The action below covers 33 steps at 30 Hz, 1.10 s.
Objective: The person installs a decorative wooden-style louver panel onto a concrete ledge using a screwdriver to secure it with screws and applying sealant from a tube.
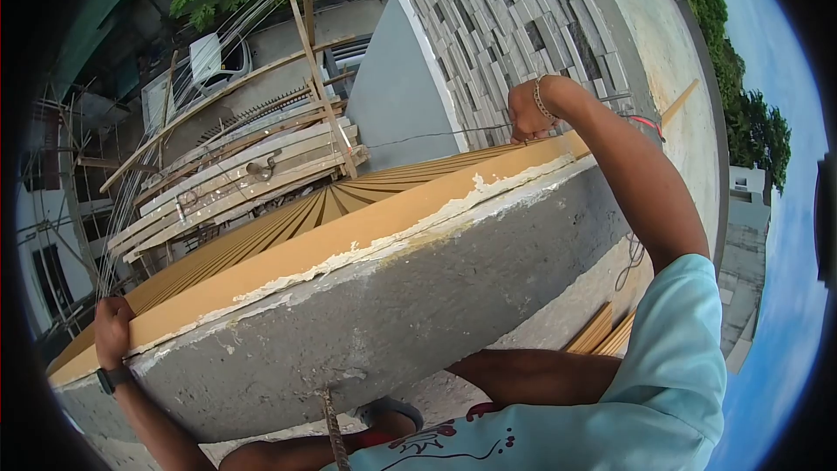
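A grey concrete parapet (384,314) carries a long yellow-tan board (349,240) on edge along its top, bedded in rough white mortar (418,225). The left hand (112,329) grips the board's near end, fingers closed over its top edge; the right hand (527,112) is at its far end, fingers pinched shut on a thin taut wire (436,134).

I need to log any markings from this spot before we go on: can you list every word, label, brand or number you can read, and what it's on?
None can be read.
Shirt: a dark and red printed design near the lower hem, no legible letters.
Watch on the left wrist: face dark, nothing readable.
Orange board, concrete ledge, wire at the right hand, car below: no markings visible.
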{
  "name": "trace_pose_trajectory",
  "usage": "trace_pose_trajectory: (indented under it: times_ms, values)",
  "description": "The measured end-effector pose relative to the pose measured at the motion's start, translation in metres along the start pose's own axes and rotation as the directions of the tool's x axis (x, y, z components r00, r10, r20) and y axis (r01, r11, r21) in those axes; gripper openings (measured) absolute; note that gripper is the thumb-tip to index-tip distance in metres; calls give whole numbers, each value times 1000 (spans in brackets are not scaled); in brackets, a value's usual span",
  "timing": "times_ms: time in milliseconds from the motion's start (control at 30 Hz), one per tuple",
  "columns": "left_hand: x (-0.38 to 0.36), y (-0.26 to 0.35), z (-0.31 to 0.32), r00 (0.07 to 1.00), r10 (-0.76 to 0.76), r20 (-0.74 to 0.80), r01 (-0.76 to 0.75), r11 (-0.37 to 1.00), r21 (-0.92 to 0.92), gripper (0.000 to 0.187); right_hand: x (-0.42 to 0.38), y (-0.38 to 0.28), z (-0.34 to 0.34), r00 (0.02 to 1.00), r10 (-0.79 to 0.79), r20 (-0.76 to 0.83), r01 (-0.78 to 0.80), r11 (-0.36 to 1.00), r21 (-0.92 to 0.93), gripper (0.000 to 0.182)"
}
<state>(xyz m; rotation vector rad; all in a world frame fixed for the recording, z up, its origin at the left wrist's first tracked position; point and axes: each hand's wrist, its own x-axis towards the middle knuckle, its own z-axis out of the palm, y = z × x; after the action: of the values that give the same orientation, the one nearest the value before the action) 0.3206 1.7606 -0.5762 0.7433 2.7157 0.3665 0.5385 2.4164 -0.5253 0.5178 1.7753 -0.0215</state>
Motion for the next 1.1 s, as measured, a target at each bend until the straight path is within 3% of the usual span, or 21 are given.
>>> trace_pose_trajectory:
  times_ms: [33,200,300,367,433,533,733,800,867,933,967,1000,1033,1100]
  values:
    - [1,9,-5,996,-56,73,59,998,-33,31,2,4,1,1000,-1,-1,1,1000,-2,24]
    - [2,3,-3,996,-27,81,30,999,-40,29,11,32,6,988,-153,20,137,929,342,16]
    - [1,6,-1,996,-55,69,59,996,-63,30,7,39,6,980,-198,6,178,892,415,15]
    - [-1,-1,3,996,-73,43,76,995,-57,30,3,37,3,980,-197,0,182,901,394,14]
    - [-2,-9,10,997,25,-73,-25,1000,1,31,-1,34,1,981,-194,-7,182,908,376,14]
    - [1,5,0,995,-83,47,85,996,-35,31,-3,30,-2,979,-204,-5,191,907,376,14]
    - [1,10,-2,993,-105,49,107,993,-55,31,1,40,-21,965,-234,-119,262,877,403,15]
    - [2,14,-3,994,-94,59,98,993,-65,31,0,43,-30,970,-172,-172,223,912,345,13]
    - [2,16,0,994,-84,66,89,993,-79,32,-34,30,-36,965,-155,-211,224,908,354,13]
    - [0,17,3,998,-40,-44,35,994,-102,32,-59,23,-32,889,-203,-410,342,891,300,9]
    - [1,16,-2,999,-35,-40,31,994,-103,32,-80,21,-24,857,-218,-468,383,876,293,11]
    - [2,20,-11,993,-78,84,86,991,-101,30,-105,21,-13,821,-229,-522,420,863,282,16]
    - [4,22,-13,971,-116,207,138,986,-95,29,-133,21,-4,841,-219,-495,387,883,265,19]
    - [0,-1,-4,982,-104,160,123,986,-109,27,-181,27,27,863,-215,-457,371,884,284,21]
